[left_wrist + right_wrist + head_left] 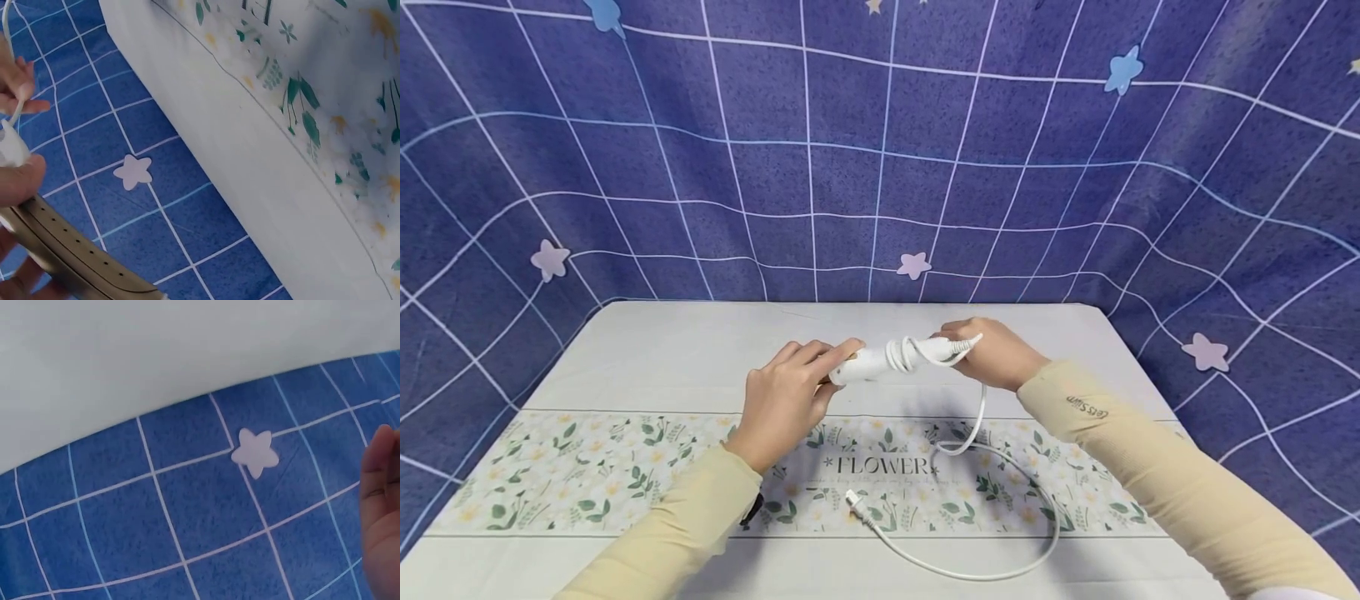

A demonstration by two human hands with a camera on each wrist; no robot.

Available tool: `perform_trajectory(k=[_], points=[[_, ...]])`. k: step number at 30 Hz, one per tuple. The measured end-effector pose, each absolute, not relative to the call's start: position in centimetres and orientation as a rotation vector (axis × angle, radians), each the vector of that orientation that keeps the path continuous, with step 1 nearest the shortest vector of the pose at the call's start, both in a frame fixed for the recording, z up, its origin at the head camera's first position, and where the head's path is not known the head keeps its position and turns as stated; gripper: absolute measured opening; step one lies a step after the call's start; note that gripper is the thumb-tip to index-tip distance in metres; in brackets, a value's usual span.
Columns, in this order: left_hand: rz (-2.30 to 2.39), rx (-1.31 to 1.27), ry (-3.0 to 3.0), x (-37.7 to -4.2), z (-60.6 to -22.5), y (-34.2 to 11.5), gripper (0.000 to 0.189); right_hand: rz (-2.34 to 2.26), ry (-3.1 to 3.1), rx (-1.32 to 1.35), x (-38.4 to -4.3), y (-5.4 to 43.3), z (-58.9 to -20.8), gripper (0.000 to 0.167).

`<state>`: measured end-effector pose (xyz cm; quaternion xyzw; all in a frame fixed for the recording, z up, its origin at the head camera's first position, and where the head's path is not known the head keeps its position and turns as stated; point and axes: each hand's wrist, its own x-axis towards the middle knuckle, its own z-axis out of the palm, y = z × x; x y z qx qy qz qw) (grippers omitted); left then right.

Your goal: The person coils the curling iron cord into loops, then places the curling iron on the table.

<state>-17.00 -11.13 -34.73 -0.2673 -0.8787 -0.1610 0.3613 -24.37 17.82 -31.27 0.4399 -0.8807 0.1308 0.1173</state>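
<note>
My left hand (786,398) grips a hair straightener (871,364) above the table, its fingers and thumb around the gold-brown end. In the left wrist view the gold-brown body (78,253) shows a row of small dark holes, and the left thumb (24,181) lies by the white handle. Several turns of white cord (1057,517) wrap the handle. At the cord end of the handle, my right hand (1000,354) pinches the cord. From there the cord drops to the table and loops round to its plug (854,502). The right wrist view shows only part of the right hand (382,519).
A white tablecloth (700,358) with a flowered band (647,467) reading "FLOWER" covers the table. Behind and at both sides hangs a blue curtain (850,175) with a grid of lines and stars. The loose cord and plug lie near the table's front.
</note>
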Motion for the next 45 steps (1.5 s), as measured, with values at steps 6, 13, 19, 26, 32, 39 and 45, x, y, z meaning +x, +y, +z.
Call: perform_trajectory(k=[6, 13, 19, 26, 32, 39, 45], points=[[-0.436, -0.604, -2.339, -16.8, -34.5, -10.7, 0.065, 0.315, -2.602, 1.273, -23.4, 17.6, -32.1, 0.022], [-0.414, -0.528, -2.407, -16.5, -34.3, -10.3, 0.064, 0.227, -2.613, 1.355, -22.6, 17.0, -32.3, 0.018], [-0.376, -0.482, -2.419, -16.6, -34.4, -10.1, 0.064, 0.237, -2.68, 1.327, -21.7, 16.7, -32.2, 0.023], [-0.339, -0.442, -2.416, -16.9, -34.6, -10.2, 0.063, 0.264, -2.77, 1.256, -20.6, 16.3, -32.1, 0.016], [-0.333, -0.428, -2.399, -17.1, -34.8, -10.5, 0.062, 0.421, -2.876, 1.168, -19.8, 16.5, -31.7, 0.028], [-0.346, -0.398, -2.4, -17.3, -34.7, -10.9, 0.063, 0.648, -2.945, 1.042, -18.7, 16.8, -31.7, 0.049], [-0.363, -0.363, -2.415, -17.3, -34.5, -11.2, 0.063, 0.572, -2.877, 0.926, -17.5, 16.7, -32.0, 0.027]])
